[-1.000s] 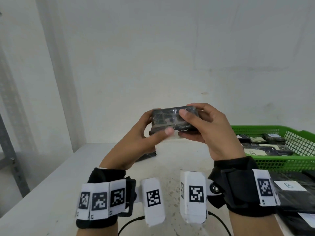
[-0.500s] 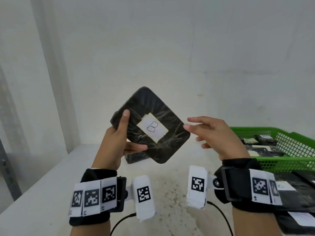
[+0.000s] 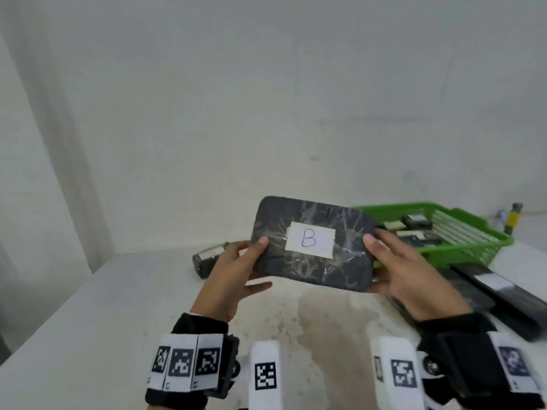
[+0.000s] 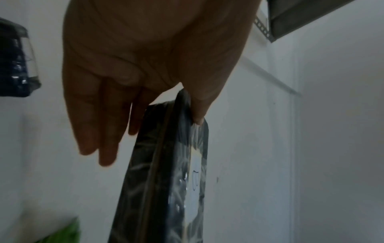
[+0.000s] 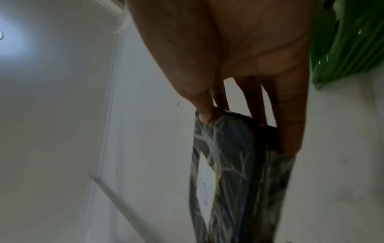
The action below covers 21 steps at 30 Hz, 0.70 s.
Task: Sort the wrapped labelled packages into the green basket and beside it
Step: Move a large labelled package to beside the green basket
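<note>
A black film-wrapped package with a white label marked "B" is held above the table, label toward me and long side level. My left hand pinches its left end, thumb on the front and fingers behind. My right hand pinches the right end the same way. The left wrist view shows the package edge-on under the thumb of my left hand. The right wrist view shows the package in my right hand. The green basket stands to the right and holds several labelled packages.
Black packages lie on the table in front of the basket at the right. Another wrapped package lies behind my left hand near the wall. A small yellow and black object stands at the far right. The white table runs left to its edge.
Half a second ago my left hand alone held the package, tilted on a corner. My right hand has since taken the right end, and the package is lower and level.
</note>
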### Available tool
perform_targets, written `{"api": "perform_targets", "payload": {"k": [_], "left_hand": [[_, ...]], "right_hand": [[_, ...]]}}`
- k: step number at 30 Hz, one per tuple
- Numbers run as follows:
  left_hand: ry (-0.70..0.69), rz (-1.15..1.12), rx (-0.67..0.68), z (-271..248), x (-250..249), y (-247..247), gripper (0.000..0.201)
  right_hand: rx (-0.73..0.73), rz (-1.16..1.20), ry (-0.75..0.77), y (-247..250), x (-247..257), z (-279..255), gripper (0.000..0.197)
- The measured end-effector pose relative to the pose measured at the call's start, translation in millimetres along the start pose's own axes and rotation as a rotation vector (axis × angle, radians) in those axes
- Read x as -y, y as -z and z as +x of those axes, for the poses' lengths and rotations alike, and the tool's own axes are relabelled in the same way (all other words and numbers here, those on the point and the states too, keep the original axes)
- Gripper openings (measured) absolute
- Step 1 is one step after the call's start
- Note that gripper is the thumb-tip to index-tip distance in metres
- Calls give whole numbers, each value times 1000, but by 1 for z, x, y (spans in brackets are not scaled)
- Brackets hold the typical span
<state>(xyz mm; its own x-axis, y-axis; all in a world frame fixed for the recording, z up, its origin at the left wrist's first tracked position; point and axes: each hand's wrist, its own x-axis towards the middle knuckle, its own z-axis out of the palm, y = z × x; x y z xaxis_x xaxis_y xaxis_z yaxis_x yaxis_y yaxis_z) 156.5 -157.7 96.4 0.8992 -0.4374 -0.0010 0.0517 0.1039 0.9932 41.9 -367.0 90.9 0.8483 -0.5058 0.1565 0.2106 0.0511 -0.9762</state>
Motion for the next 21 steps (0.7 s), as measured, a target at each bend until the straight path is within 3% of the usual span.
{"api": "perform_targets", "payload": {"k": [2,5,7,13,21], "left_hand": [[-15,42,6,-13,15,-9,37],[32,163,112,-35,36,-36,28],[74,259,200,-47,49,-56,27],[158,402,457,-67,73,-113,15],[209,518,598,-74,101,-175,23]], "right_hand": [[-25,-102,-69,26,1,-15,24],[-61,-262,-191,66,-1,-35,24],[-159,-365,-245,92,-4,-50,23],[-302,-565,-287,166,-15,-91,24],[-374,-681,-302,228,-29,-113,21]]}}
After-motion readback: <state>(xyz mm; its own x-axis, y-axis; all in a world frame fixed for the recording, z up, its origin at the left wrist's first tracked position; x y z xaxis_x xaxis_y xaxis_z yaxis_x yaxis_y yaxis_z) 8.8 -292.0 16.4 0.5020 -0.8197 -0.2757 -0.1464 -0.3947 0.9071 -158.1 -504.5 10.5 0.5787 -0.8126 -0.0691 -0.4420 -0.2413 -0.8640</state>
